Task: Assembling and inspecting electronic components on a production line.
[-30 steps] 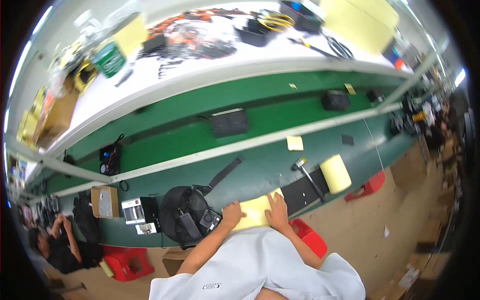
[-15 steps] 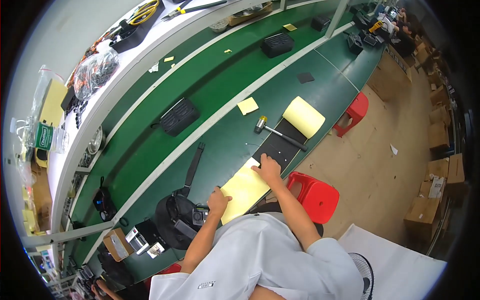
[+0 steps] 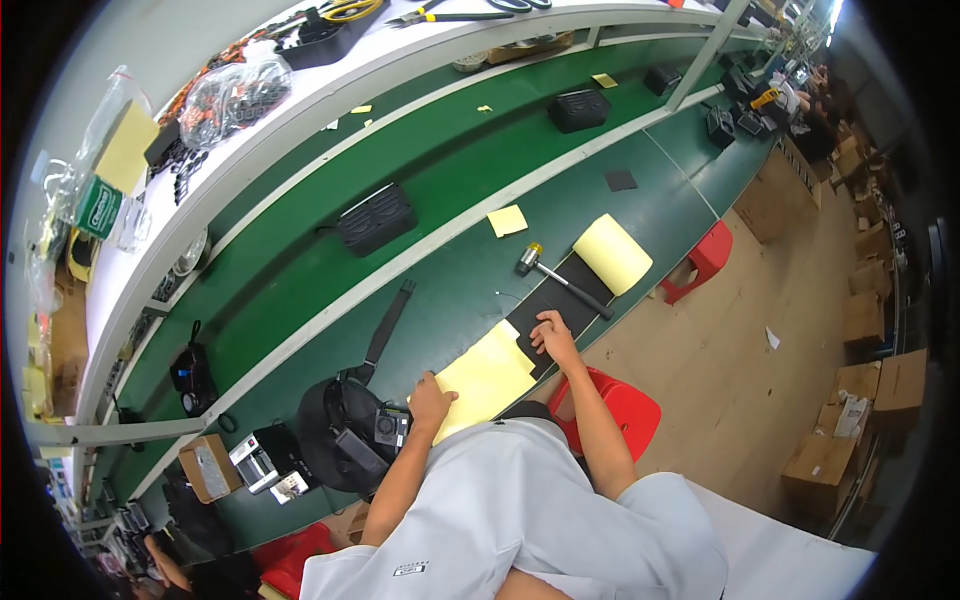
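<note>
A yellow sheet (image 3: 487, 372) lies along the front edge of the green bench, overlapping one end of a black strip (image 3: 545, 305). My left hand (image 3: 432, 405) rests on the sheet's left side, thumb spread from the fingers. Over the black strip, just beyond the sheet's notched right end, is my right hand (image 3: 555, 338); its fingers are loosely bent and apart, with nothing visible in them. A yellow roll (image 3: 612, 256) sits at the strip's far end. Across the strip lies a hammer (image 3: 562, 278) with a dark handle and a yellow-tipped head.
Left of my arm are a black round bag (image 3: 340, 440) with a strap and a small dark device (image 3: 390, 427). A red stool (image 3: 620, 412) stands beside my right forearm, another red stool (image 3: 705, 262) farther off. Black box-shaped units (image 3: 377, 219) sit beyond the white rail.
My right hand has lifted off the yellow sheet and shifted right over the black strip. My left hand stays on the sheet. The whole view has turned slightly.
</note>
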Action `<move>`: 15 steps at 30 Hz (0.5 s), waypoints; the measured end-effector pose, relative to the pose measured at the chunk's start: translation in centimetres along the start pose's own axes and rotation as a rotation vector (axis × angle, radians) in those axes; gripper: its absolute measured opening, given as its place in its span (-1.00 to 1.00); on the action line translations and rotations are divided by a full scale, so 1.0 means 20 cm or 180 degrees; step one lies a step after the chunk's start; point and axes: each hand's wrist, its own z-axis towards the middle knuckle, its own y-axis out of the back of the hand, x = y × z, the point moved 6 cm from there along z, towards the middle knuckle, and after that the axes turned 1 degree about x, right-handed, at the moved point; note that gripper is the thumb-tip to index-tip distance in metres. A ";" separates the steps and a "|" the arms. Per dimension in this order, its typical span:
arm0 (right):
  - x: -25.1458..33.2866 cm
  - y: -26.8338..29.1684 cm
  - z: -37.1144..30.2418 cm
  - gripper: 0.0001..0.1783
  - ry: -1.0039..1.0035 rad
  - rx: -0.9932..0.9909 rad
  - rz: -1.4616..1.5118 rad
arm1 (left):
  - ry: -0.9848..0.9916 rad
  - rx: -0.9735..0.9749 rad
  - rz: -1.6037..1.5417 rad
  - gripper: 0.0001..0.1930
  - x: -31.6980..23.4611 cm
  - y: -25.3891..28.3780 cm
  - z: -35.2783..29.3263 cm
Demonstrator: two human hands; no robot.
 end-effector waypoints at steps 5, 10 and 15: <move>0.10 -0.07 -0.06 -0.46 0.0665 -0.0258 -0.1300 | -0.0106 -0.0070 -0.0059 -0.37 0.01 0.00 0.00; 0.08 -0.05 0.04 -0.29 0.0230 -0.0280 -0.1006 | -0.0143 -0.0087 -0.0111 -0.38 -0.01 -0.01 0.01; 0.05 -0.05 0.05 -0.59 -0.0419 0.0018 0.0162 | -0.0235 -0.0241 -0.0173 -0.44 0.00 0.00 -0.01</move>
